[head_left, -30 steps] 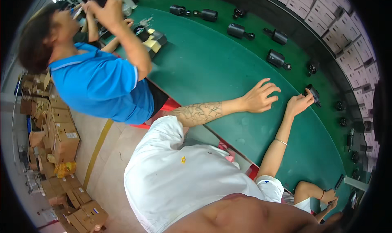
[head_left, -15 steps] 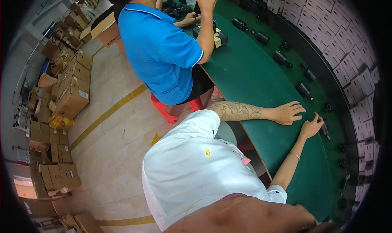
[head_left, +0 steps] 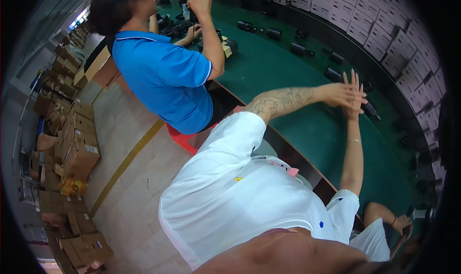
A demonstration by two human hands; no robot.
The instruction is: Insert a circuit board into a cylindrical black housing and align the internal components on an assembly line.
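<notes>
The person's left hand (head_left: 336,93), at the end of a tattooed forearm, and right hand (head_left: 354,97), with a thin band at the wrist, are stretched out over the green table (head_left: 297,130). The two hands overlap and touch. The fingers (head_left: 352,80) of both are spread and released, grasping nothing that can be seen.

The nearest thing is a short black cylinder (head_left: 370,111), lying on its side on the table just past the right hand, toward the table's far edge. It looks hard and stiff with a smooth dark shell, probably light enough for one hand. Being round, it would likely roll if nudged, so the safest hold seems to be across the middle of the barrel, thumb against fingers. Whether either end is glass or otherwise fragile cannot be told.

More black cylinders (head_left: 297,47) lie spaced out along the table's far side.

White boxes (head_left: 384,31) are stacked in rows beyond the table's far edge. They are closed, so their contents are hidden. Brown cardboard boxes (head_left: 79,151) stand piled on the floor, well apart from the table on its near side. Most are shut, and what is inside cannot be made out.

A person in a blue shirt (head_left: 165,77) sits at the table's left end with one hand raised, holding something dark.
</notes>
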